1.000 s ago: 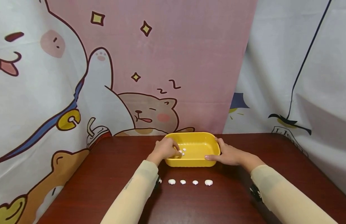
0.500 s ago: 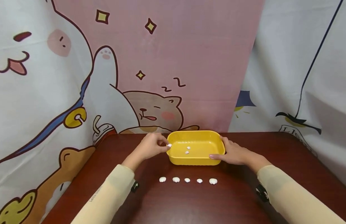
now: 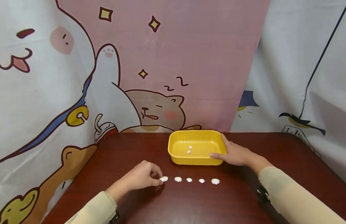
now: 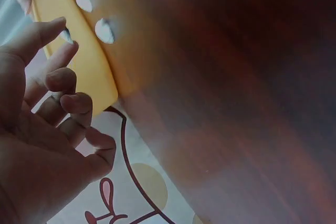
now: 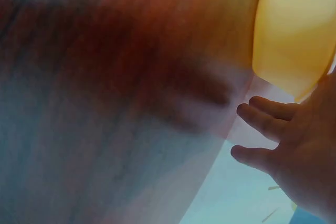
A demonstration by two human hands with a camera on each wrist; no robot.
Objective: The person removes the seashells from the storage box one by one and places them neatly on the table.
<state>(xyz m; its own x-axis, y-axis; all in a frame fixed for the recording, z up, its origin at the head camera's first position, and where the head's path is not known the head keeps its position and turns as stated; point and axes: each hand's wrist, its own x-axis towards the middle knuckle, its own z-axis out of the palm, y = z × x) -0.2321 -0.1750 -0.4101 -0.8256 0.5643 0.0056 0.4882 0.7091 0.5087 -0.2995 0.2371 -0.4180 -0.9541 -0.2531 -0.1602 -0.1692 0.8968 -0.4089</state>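
Note:
My left hand (image 3: 143, 177) pinches a small white seashell (image 4: 66, 36) between thumb and forefinger. In the head view it is low by the left end of a row of white seashells, overlapping the leftmost shell (image 3: 165, 178); whether the two touch I cannot tell. The left hand's other fingers are curled loosely. A yellow plastic tub (image 3: 193, 161) stands behind the row with two small shells (image 3: 189, 152) inside. At its right end my right hand (image 3: 235, 154) holds the tub, thumb over the front rim and fingers along the outer side.
The row continues rightward with more shells (image 3: 177, 179), ending in a larger one (image 3: 215, 181). Everything rests on a dark red-brown table (image 3: 201, 202). A printed cartoon cloth (image 3: 212, 62) hangs along the table's back edge.
My left hand has come out of the tub with a seashell, over its left rim, then down toward me to the row's left end. The right hand stays on the tub.

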